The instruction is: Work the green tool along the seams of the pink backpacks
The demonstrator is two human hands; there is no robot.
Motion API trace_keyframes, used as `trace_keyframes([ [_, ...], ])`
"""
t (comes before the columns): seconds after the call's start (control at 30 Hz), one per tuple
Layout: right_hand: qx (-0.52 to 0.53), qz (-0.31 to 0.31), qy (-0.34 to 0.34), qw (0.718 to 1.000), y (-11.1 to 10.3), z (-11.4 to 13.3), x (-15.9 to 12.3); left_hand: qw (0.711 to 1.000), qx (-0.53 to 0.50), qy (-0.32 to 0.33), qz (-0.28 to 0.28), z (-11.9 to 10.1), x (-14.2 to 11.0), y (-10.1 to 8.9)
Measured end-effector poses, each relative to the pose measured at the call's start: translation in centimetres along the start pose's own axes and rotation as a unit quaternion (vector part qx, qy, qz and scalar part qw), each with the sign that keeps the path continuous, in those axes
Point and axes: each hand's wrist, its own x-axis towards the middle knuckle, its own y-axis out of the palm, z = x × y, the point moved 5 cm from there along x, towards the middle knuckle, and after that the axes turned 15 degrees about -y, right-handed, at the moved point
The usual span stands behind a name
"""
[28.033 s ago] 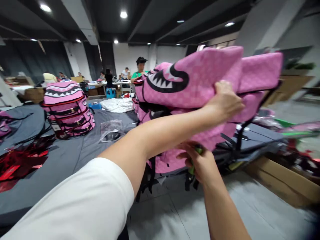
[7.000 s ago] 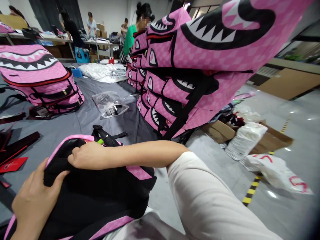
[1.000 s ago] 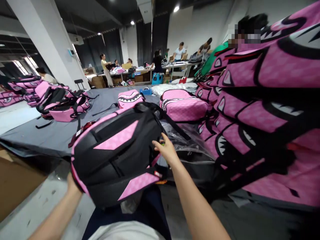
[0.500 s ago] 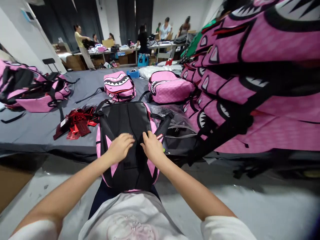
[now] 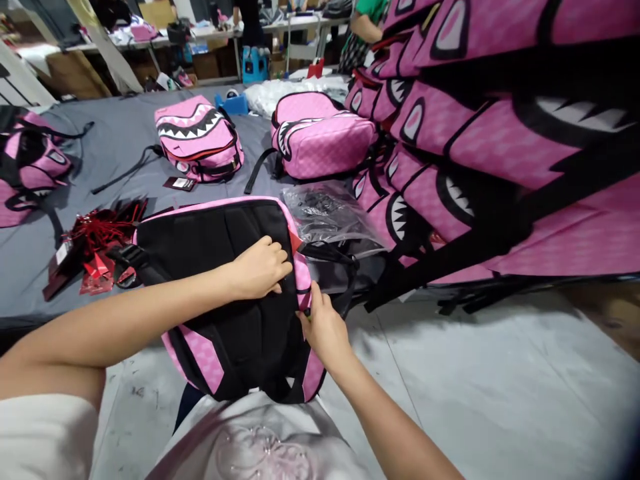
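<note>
A pink backpack (image 5: 210, 240) leans between the table edge and my lap, its black padded back facing up. My left hand (image 5: 263, 268) lies on that back panel near its right side, fingers curled; what is under them is hidden. At the bag's right side edge, my right hand (image 5: 326, 327) has thumb and fingers closed on the pink side. A small green bit shows by the thumb, too small to name. Just above that hand, a black strap (image 5: 325, 252) loops out to the right. A red corner (image 5: 295, 240) pokes out at the bag's edge.
Red and black hang tags (image 5: 100, 247) lie in a heap on the left. Two more pink backpacks (image 5: 200, 137) stand behind, near a clear plastic bag (image 5: 335, 217). Piled pink backpacks (image 5: 450, 133) with dangling straps tower on the right. A person in green (image 5: 367, 23) is behind.
The view has dipped and shifted right. The backpack now sits tilted. My left hand has moved right across the panel and curled; my right hand has gone down to the side edge and closed.
</note>
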Motion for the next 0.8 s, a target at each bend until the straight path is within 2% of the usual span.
trace_keyframes([
  [0.07,0.015,0.023,0.001,1.000,0.6,-0.1,0.7,0.999,0.021,-0.022,0.018,1.6,0.2,-0.2],
  [0.13,0.038,0.037,-0.004,0.999,1.3,-0.4,1.3,0.995,0.064,-0.072,0.026,4.7,0.7,-0.2],
  [0.2,0.077,0.027,-0.016,0.997,1.6,-0.9,1.6,0.985,0.120,-0.127,0.005,7.7,1.1,-0.5],
  [0.27,0.170,0.000,-0.024,0.985,1.3,-1.5,1.7,0.977,0.152,-0.147,-0.016,9.4,1.3,-0.6],
  [0.3,0.246,-0.018,-0.028,0.969,0.8,-1.8,1.7,0.979,0.148,-0.136,-0.016,9.4,1.3,-0.4],
  [0.33,0.336,-0.042,-0.034,0.940,0.0,-2.1,1.7,0.984,0.132,-0.116,-0.009,9.0,1.2,-0.1],
  [0.4,0.486,-0.105,-0.047,0.866,-2.2,-2.7,1.6,0.994,0.079,-0.070,0.012,7.5,0.8,0.6],
  [0.43,0.526,-0.133,-0.053,0.838,-3.4,-3.0,1.6,0.997,0.050,-0.053,0.018,6.5,0.6,0.9],
  [0.47,0.541,-0.149,-0.055,0.826,-4.4,-3.2,1.7,0.999,0.027,-0.043,0.020,5.7,0.3,1.2],
  [0.57,0.545,-0.138,-0.047,0.826,-6.1,-3.2,2.0,0.998,0.003,-0.055,0.006,3.9,-0.7,1.6],
  [0.67,0.597,-0.133,-0.052,0.790,-6.2,-2.1,2.6,0.996,-0.007,-0.082,-0.019,3.1,-1.5,1.9],
  [0.73,0.607,-0.158,-0.052,0.777,-5.8,-1.2,3.2,0.995,-0.027,-0.089,-0.039,2.8,-2.2,2.1],
  [0.8,0.585,-0.210,-0.039,0.783,-5.2,-0.7,3.7,0.994,-0.041,-0.081,-0.065,2.4,-3.0,2.4],
])
